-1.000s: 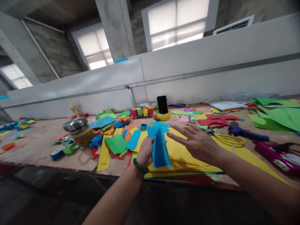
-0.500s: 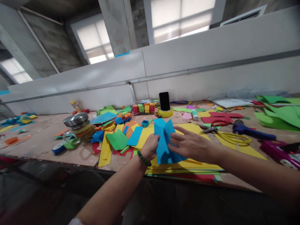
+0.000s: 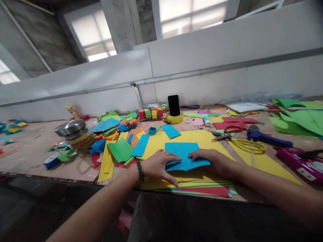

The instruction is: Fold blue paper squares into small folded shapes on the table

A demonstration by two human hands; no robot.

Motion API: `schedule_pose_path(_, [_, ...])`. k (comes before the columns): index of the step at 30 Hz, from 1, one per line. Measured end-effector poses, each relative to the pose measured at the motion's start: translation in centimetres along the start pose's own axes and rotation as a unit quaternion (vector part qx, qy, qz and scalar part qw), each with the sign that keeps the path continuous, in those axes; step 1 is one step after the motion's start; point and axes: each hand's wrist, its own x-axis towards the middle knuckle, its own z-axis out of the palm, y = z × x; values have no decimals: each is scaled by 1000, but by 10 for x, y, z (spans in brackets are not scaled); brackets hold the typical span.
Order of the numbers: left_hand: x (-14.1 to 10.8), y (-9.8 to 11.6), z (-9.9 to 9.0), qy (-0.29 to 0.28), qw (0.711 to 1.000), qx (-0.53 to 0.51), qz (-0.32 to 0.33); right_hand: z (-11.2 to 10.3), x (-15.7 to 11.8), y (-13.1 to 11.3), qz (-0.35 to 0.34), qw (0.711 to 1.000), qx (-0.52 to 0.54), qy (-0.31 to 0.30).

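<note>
The blue paper (image 3: 181, 149) is over the front part of the big yellow sheet (image 3: 196, 137). The left hand (image 3: 157, 165) is open, fingers spread over one side of the blue paper. The right hand (image 3: 218, 163) has bent fingers on the other side; I can't tell if it pinches. If one hand pushes harder, the blue paper could crease crooked. If the right arm swings out, it could bump the scissors (image 3: 224, 136) beside the yellow sheet.
</note>
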Motion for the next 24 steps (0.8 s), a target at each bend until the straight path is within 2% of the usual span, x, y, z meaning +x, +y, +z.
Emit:
schedule_pose_path(2, [5, -9, 0, 34, 997, -40, -54, 0, 3, -1, 57, 997, 46, 17])
schedule_pose_path(5, [16, -21, 1, 112, 976, -111, -151, -1, 11, -3, 121, 984, 119, 54])
schedule_pose_path(7, [23, -25, 1, 151, 962, -131, -184, -1, 16, -2, 151, 972, 155, 92])
schedule_pose_path(11, [33, -28, 1, 173, 942, -157, -243, -4, 22, -2, 193, 958, 150, 147])
schedule_pose_path(14, [38, -29, 3, 166, 931, -161, -283, -9, 23, -10, 224, 958, 67, 166])
schedule_pose_path(17, [43, -32, 4, 147, 934, -136, -296, -15, 24, -14, 285, 943, -84, 150])
schedule_pose_path(19, [47, -34, 4, 141, 939, -103, -296, -18, 26, -9, 303, 933, -147, 123])
schedule_pose_path(24, [53, -35, 1, 141, 944, -34, -295, -28, 41, 17, 334, 932, -140, 27])
